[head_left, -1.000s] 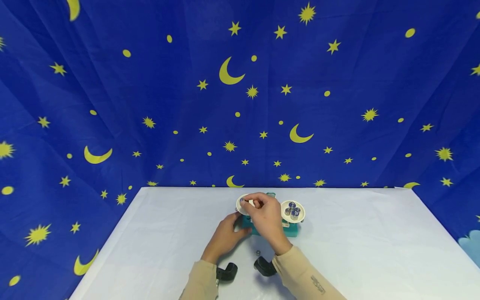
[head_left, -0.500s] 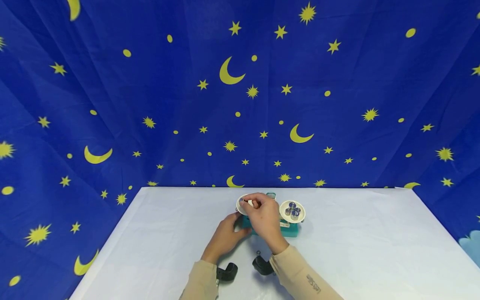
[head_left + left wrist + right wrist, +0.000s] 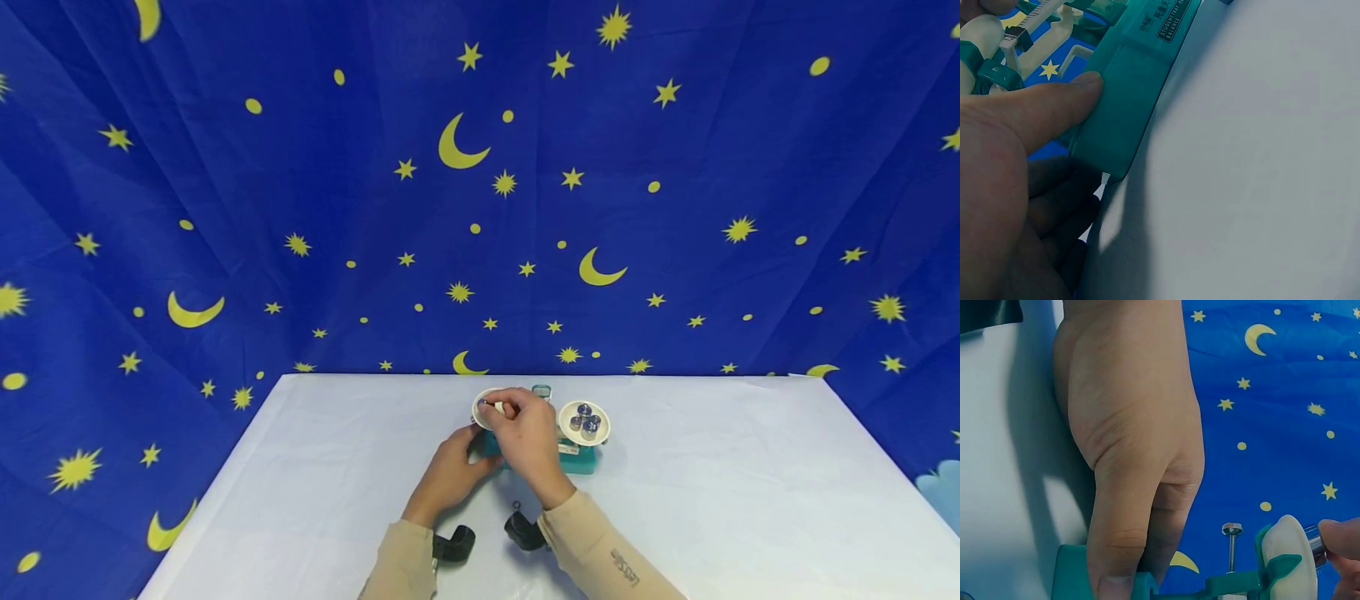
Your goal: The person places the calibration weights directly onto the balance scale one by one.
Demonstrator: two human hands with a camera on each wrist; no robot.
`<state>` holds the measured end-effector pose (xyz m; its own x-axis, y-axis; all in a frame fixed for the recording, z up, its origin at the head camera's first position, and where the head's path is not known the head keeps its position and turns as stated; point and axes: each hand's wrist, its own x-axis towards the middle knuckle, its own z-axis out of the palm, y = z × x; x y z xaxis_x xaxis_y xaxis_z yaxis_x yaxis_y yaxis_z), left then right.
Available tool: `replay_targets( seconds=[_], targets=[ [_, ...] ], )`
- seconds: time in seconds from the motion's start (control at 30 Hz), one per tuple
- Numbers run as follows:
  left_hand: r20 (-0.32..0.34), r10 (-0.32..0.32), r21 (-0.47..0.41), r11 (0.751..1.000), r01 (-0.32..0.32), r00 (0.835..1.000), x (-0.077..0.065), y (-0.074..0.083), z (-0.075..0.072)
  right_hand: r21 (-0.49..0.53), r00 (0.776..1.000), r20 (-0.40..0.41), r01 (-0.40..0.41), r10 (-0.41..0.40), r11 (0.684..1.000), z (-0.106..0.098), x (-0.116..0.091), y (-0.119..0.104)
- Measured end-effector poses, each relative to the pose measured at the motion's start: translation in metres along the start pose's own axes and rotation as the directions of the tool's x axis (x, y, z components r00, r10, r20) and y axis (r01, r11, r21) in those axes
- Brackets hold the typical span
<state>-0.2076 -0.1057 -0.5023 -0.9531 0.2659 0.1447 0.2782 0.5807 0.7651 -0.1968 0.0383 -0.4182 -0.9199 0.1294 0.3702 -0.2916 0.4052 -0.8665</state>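
Observation:
A teal student balance [image 3: 577, 461] stands near the table's back edge. My left hand [image 3: 450, 475] grips the left end of its base, the thumb [image 3: 1079, 94] lying on the front face in the left wrist view. My right hand [image 3: 532, 442] reaches across to the white left pan [image 3: 480, 422]. Between its thumb and fingers it pinches a small metal weight [image 3: 1316, 545], seen against the pan in the right wrist view. Several metal weights [image 3: 589, 431] with bluish tops sit grouped on the right pan [image 3: 567, 417]. The balance's middle is partly hidden behind my right hand.
A small metal piece [image 3: 517, 505] lies on the white tabletop [image 3: 720, 500] beside the right wrist's black camera [image 3: 523, 531]. Another black camera [image 3: 453, 544] sits at the left wrist. A blue curtain [image 3: 360, 208] with yellow moons and stars hangs behind the table.
My right hand and forearm have shifted slightly left, still pinching the weight at the left pan. The right pan shows a little more beside the hand. My left hand has stayed put.

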Motion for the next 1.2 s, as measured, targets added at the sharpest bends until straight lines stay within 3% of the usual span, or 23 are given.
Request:
replay_targets(
  seconds=[0.63,0.83,1.03,1.2],
  targets=[
    [0.008,-0.001,-0.001,1.0,0.001,1.0,-0.0003,0.0007,-0.0007,-0.041,0.999,-0.001,0.052,-0.052,0.998,0.0012,0.001,0.0043],
    [-0.003,0.024,0.015,1.0,-0.023,1.0,-0.0001,0.0009,-0.0009,-0.058,0.999,0.012,0.037,-0.036,0.998,0.0002,0.002,0.0025],
    [-0.003,0.006,0.014,1.0,-0.006,1.0,-0.0006,0.0022,-0.0009,-0.067,0.999,0.021,0.033,-0.032,0.997,-0.0008,0.0021,0.0015],
    [0.001,0.006,0.013,1.0,-0.006,1.0,-0.0004,0.0026,-0.0009,-0.083,0.997,0.026,0.071,-0.069,0.994,-0.0035,0.0001,-0.0012]
  ],
)
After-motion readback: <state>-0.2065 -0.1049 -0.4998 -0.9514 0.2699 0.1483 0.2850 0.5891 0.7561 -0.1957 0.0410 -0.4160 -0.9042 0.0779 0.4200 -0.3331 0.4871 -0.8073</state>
